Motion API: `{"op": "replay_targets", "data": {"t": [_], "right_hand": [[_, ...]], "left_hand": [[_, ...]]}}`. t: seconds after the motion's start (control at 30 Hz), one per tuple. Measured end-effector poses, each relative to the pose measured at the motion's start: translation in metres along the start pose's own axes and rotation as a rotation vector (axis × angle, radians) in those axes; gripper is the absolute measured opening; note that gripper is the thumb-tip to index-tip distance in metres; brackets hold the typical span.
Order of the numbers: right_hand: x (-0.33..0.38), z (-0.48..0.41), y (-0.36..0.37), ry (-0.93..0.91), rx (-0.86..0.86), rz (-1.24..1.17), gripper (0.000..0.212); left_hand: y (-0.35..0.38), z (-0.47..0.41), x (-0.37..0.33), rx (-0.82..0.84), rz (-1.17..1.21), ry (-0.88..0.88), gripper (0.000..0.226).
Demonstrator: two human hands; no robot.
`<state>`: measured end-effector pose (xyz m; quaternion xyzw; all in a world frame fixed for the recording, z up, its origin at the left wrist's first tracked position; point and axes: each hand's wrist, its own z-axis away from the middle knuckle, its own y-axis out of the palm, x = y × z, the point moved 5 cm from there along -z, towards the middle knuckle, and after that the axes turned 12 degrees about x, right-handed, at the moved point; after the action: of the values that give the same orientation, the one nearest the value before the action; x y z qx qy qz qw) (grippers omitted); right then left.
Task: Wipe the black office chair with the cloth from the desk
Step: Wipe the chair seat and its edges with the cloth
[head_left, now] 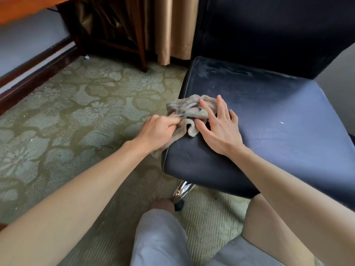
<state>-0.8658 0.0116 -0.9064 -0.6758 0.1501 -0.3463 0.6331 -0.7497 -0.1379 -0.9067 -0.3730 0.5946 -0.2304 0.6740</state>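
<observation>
Cloth (187, 112): bunched on the office chair seat (269, 120), at its near-left edge.
Left hand (160, 129): fingers curled, pinching the cloth.
Right hand (219, 124): fingers straight, pressing the cloth flat.
Advice: spread it out, then sweep across the dusty seat.
Unclear: chair base mostly hidden; backrest top cut off.

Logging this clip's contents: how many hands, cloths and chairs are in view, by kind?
Bare hands: 2 (left hand gripping the cloth, right hand flat on it)
Crumpled grey-green cloth: 1
Black padded office chair: 1
Total: 4
</observation>
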Motion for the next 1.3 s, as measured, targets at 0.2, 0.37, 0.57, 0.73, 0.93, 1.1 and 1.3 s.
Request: {"op": "replay_targets", "data": {"t": [0.2, 0.37, 0.57, 0.73, 0.93, 1.1, 1.3], "right_hand": [[-0.011, 0.012, 0.0, 0.003, 0.007, -0.043, 0.07], [-0.013, 0.02, -0.004, -0.058, 0.008, -0.029, 0.083], [-0.014, 0.024, -0.003, -0.108, 0.024, 0.002, 0.088], [-0.018, 0.025, -0.007, -0.104, 0.043, -0.008, 0.079], [-0.025, -0.007, -0.018, 0.147, 0.024, -0.203, 0.06], [-0.031, -0.016, -0.011, 0.242, 0.052, -0.045, 0.057], [-0.04, -0.005, -0.01, 0.247, 0.082, -0.019, 0.059]], "left_hand": [[0.017, 0.042, -0.015, -0.033, -0.061, 0.112, 0.032], [0.015, 0.007, -0.026, -0.075, -0.151, 0.026, 0.031], [-0.001, -0.081, -0.018, -0.013, -0.232, -0.118, 0.037], [-0.008, -0.105, -0.01, 0.011, -0.22, -0.115, 0.035], [0.0, -0.065, -0.014, -0.023, -0.107, -0.067, 0.036], [0.021, 0.004, -0.024, -0.065, 0.021, -0.045, 0.031], [0.045, 0.05, -0.052, -0.114, 0.018, 0.072, 0.034]]}}
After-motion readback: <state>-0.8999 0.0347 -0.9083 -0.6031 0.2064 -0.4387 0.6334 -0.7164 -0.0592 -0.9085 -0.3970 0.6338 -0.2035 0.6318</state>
